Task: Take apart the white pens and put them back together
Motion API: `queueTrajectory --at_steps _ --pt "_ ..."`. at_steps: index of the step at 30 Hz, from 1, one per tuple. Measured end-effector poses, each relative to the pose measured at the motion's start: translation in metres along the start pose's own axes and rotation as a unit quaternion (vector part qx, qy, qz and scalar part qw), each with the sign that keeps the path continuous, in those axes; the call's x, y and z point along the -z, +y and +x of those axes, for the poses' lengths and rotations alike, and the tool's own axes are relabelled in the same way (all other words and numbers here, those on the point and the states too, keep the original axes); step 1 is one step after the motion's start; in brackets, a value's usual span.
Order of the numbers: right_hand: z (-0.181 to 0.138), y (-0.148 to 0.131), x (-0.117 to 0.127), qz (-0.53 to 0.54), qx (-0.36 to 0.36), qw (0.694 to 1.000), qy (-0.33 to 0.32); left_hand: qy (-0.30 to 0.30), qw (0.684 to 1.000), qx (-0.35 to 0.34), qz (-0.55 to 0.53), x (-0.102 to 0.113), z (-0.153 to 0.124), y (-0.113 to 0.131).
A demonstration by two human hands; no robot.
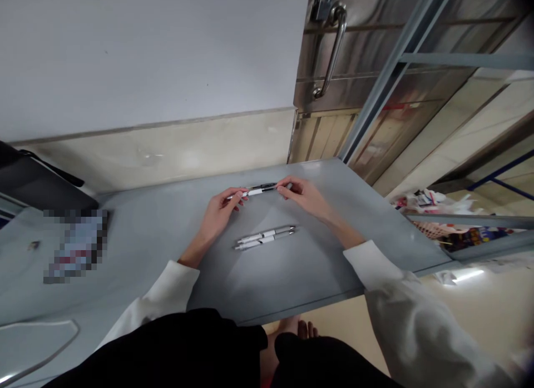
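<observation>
A white-and-black pen (254, 192) lies crosswise between my two hands, over the far part of the grey table (267, 277). My left hand (220, 210) is closed around its left end, thumb on the white barrel. At the dark right end, the fingers of my right hand (306, 198) are pinched together; a small grey piece shows at their tips, too blurred to make out. Just behind the held pen, a darker pen (263, 185) is partly hidden. Two more white pens (265, 237) rest side by side on the table, nearer to me.
A black case (41, 177) with a strap stands at the left, beside a blurred-out packet (77, 249). A white cable (62, 349) curves at lower left. The wall bounds the table's far side. On the right are a metal frame (387, 76) and a pink basket (436, 229).
</observation>
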State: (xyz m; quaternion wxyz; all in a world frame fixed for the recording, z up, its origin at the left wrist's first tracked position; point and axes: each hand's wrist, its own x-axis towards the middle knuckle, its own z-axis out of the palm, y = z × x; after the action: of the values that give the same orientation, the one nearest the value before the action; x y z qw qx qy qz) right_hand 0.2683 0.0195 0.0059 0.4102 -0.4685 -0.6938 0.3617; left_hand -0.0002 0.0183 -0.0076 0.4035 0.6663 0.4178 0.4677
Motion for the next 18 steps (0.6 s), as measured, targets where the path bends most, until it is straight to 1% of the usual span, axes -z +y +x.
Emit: queueTrajectory --at_steps 7,13,18 --pt "0.001 0.000 -0.005 0.004 -0.004 1.000 -0.003 -0.009 1.000 0.002 0.001 0.001 -0.001 0.003" --pt "0.002 0.003 -0.007 0.017 0.000 1.000 -0.011 -0.017 1.000 0.002 0.012 0.000 -0.002 0.001" --pt "0.003 0.006 -0.011 0.025 -0.007 1.000 -0.005 -0.016 1.000 0.011 0.019 0.001 -0.001 -0.001"
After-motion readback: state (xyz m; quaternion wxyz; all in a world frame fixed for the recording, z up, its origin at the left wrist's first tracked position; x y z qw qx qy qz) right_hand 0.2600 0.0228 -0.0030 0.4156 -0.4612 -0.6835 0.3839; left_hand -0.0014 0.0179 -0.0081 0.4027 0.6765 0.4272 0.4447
